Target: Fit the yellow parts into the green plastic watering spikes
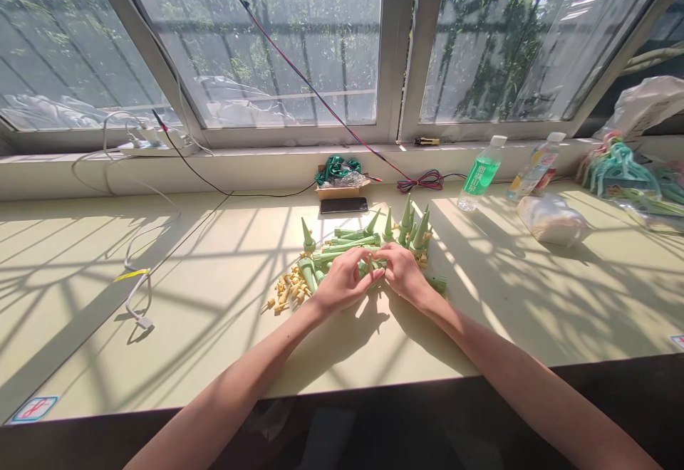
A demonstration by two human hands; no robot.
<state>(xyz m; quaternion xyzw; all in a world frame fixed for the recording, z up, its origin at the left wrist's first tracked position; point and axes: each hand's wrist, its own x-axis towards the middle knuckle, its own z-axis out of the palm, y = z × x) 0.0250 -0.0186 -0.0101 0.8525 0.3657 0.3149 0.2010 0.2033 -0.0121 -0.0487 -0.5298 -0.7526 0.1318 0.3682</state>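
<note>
My left hand is closed, with thumb and bent fingers around a small green pointed cone piece. From the other side my right hand meets it, its curled fingertips closed at the same piece. The fingers hide the lower part of it. Just beyond my hands lies a pile of green plastic tubes. Several green cones stand upright at the back right of the pile, and another cone stands at its left. Small yellow pegs are heaped beside my left hand. One green tube end shows beside my right wrist.
Behind the pile are a dark phone and a small cardboard box. A green-labelled bottle, a second bottle and a wrapped white package stand right. A white cable lies left on the table.
</note>
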